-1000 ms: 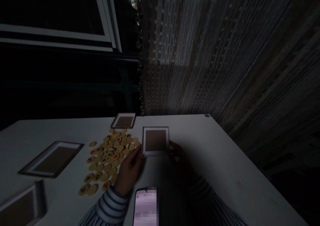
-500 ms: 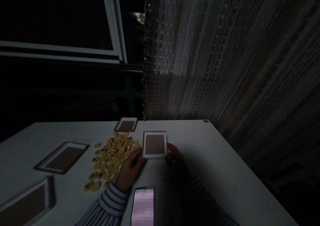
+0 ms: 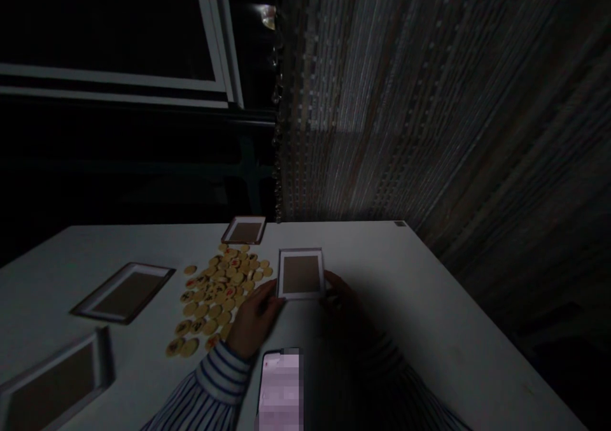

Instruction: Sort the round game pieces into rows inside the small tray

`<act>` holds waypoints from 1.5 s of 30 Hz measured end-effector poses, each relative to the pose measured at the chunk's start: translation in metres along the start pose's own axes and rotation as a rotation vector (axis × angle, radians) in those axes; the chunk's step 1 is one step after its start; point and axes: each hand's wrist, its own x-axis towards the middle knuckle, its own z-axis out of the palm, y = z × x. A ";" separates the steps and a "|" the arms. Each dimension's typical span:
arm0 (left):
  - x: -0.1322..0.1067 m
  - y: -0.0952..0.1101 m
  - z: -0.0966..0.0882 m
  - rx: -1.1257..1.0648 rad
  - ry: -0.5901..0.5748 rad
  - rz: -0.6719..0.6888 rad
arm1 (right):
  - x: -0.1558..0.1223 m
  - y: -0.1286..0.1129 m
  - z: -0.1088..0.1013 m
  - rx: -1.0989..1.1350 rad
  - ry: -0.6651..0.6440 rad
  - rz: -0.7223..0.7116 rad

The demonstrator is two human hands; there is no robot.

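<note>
Both sides of the shallow tray (image 3: 300, 274), just beyond the phone (image 3: 280, 386), are taken: left hand (image 3: 252, 323) and right hand (image 3: 347, 310), each half-curled, gripping an edge! It looks light and stiff, probably slick; those side rims seem the best hold.

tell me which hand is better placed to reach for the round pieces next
Probably the left hand: it sits right beside the pieces, at the near left corner of the frame. The right hand is at the frame's far side from them.
</note>
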 end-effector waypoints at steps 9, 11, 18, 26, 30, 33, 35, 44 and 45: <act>-0.001 -0.006 0.000 0.070 -0.024 0.001 | -0.001 -0.003 -0.003 -0.102 -0.058 0.053; -0.001 -0.005 0.000 0.106 -0.033 0.013 | -0.002 0.001 -0.003 -0.136 -0.040 0.052; -0.001 -0.006 0.000 0.196 -0.069 0.069 | -0.004 0.001 -0.007 -0.162 -0.100 0.099; -0.003 -0.010 0.001 0.256 -0.114 0.050 | -0.003 -0.016 -0.010 -0.231 -0.168 0.068; -0.003 -0.011 0.002 0.331 -0.098 0.081 | -0.001 -0.021 -0.012 -0.285 -0.204 -0.032; -0.003 -0.014 0.003 0.369 -0.094 0.122 | -0.002 -0.020 -0.012 -0.376 -0.223 -0.055; -0.003 -0.016 0.004 0.381 -0.094 0.139 | -0.002 -0.018 -0.012 -0.427 -0.230 -0.054; -0.003 -0.021 0.006 0.401 -0.101 0.162 | -0.002 -0.007 -0.009 -0.624 -0.267 -0.019; -0.003 -0.020 0.006 0.411 -0.099 0.163 | -0.002 -0.006 -0.008 -0.622 -0.271 -0.021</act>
